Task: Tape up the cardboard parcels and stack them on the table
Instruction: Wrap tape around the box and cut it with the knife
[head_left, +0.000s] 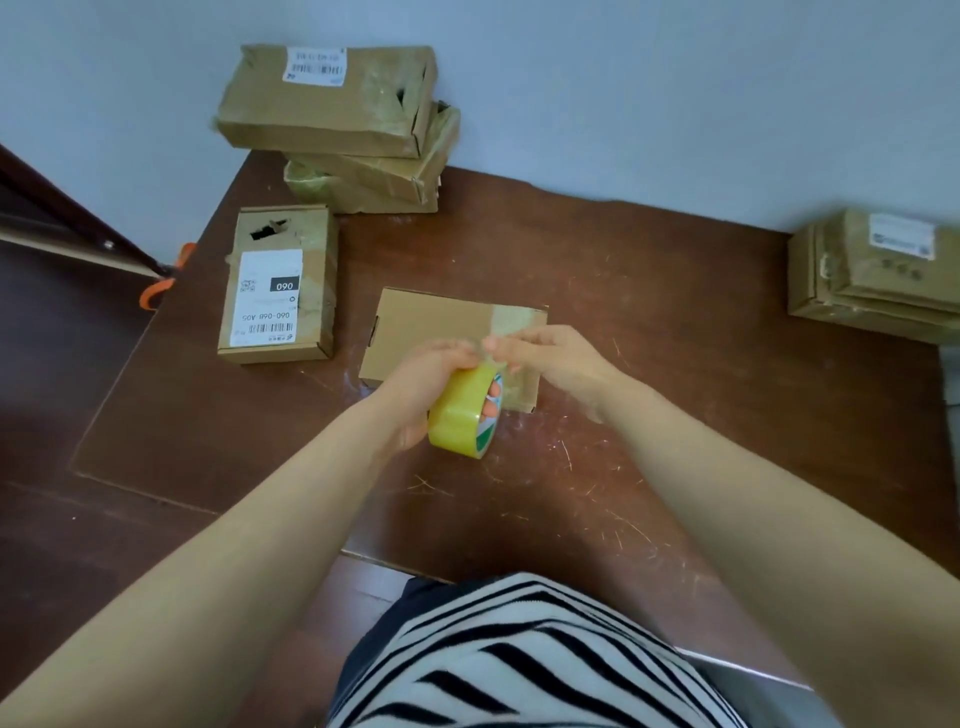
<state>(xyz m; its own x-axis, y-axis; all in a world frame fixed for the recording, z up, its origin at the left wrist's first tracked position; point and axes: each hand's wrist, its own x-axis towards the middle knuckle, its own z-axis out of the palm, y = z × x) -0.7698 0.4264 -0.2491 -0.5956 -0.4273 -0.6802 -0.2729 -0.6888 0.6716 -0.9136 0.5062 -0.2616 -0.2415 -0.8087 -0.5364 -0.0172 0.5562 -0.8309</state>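
Holding glossy yellow tape roll (460, 415): our left hand (421, 384) grip curls through its core, right hand (556, 358) grip pinches its film end, over flat brown cardboard box (426, 327).

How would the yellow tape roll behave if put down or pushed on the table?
Being round, the tape roll would probably roll if set on its rim; laid flat it should stay. It looks stiff, since the left hand grips it without denting it.

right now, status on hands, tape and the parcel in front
Left hand grips tape roll. Right hand pinches tape end. Plain parcel beneath, partly taped. Nothing in the way.
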